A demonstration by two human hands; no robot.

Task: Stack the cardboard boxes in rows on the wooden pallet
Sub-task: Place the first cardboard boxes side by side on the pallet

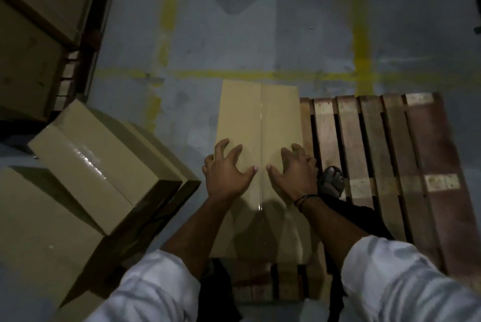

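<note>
A long taped cardboard box lies flat along the left edge of the wooden pallet. My left hand rests on its top left of the tape seam, fingers spread and arched. My right hand rests on the top right of the seam, fingers spread the same way, a dark band at the wrist. Neither hand wraps around an edge. A sandalled foot stands on the pallet just right of the box.
Several loose cardboard boxes lie tumbled on the floor to the left. More stacked boxes stand on another pallet at the far left. The grey floor carries yellow lines. The pallet's right slats are bare.
</note>
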